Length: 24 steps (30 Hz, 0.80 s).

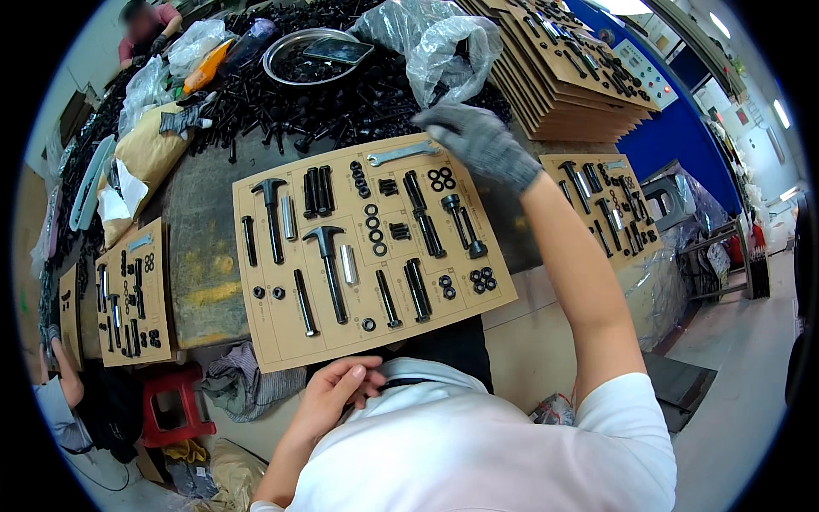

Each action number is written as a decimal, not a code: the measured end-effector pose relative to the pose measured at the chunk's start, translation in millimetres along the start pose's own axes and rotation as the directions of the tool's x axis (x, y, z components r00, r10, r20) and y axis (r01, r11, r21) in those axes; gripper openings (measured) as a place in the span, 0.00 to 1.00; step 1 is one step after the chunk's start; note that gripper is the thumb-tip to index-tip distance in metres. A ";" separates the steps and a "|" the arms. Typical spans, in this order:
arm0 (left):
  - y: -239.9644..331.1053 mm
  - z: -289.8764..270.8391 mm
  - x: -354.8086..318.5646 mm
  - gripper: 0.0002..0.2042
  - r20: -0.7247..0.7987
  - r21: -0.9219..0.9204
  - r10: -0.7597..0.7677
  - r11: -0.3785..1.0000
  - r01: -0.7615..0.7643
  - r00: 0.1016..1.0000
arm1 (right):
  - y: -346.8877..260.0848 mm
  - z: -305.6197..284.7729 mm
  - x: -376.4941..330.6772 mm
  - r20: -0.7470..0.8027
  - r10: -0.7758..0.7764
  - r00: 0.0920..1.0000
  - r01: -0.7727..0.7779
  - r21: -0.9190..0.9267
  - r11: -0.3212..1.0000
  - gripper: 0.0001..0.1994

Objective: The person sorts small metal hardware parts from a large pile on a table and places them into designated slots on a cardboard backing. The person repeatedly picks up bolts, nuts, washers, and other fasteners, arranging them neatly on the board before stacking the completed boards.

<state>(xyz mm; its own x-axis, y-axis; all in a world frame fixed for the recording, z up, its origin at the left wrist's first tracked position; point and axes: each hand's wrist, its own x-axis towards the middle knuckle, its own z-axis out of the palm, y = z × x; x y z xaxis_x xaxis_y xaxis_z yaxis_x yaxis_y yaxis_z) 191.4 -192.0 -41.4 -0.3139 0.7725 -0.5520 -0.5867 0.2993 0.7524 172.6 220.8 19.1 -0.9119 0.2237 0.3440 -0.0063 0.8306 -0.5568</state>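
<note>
A brown cardboard board [273, 328] lies tilted over the near table edge, with black hardware laid out on it in marked fields. Long black bolts [304, 303], two T-headed black bolts [328, 273], silver sleeves [348, 264], black nuts and rings [373, 229] are on it. An open-ended wrench [403, 154] lies along its far edge. My right hand [482, 149], in a grey glove, hovers at the board's far right corner beside the wrench, fingers extended, nothing visible in them. Below the near edge, my bare left hand [341, 392] is loosely bent in front of my body, fingers apart and holding nothing.
Loose black bolts [256, 111] heap across the table's far side, around a metal bowl [277, 64] with a phone [339, 50] and plastic bags [461, 51]. Similar boards stand stacked [567, 115] at right and lie left [111, 337]. Other people work at far left.
</note>
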 end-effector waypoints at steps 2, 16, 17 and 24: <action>-1.1 5.5 5.8 0.18 0.006 -0.088 0.025 0.996 -0.024 1.000 | 15.1 25.0 37.0 0.116 -0.057 0.992 0.073 -0.144 0.987 0.13; -11.3 -13.9 9.2 0.21 0.024 -0.065 -0.004 0.998 0.006 1.000 | 20.6 21.1 47.6 0.495 0.084 0.865 0.084 -0.309 0.947 0.16; -10.9 -13.9 9.1 0.21 0.025 -0.065 0.005 0.998 -0.003 1.000 | 20.0 19.5 47.3 0.505 0.100 0.858 0.067 -0.303 0.951 0.16; -6.2 -5.8 10.0 0.21 0.035 -0.055 0.035 0.998 -0.033 0.999 | 14.5 23.3 45.4 0.478 0.066 0.876 0.119 -0.348 0.930 0.16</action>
<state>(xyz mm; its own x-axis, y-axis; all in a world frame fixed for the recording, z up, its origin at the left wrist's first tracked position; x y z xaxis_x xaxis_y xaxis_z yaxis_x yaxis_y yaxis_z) 187.6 -189.3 -53.6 -0.3080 0.8018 -0.5121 -0.6162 0.2421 0.7495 121.5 231.1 8.9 -0.9952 0.0071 -0.0973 0.0279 0.9764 -0.2141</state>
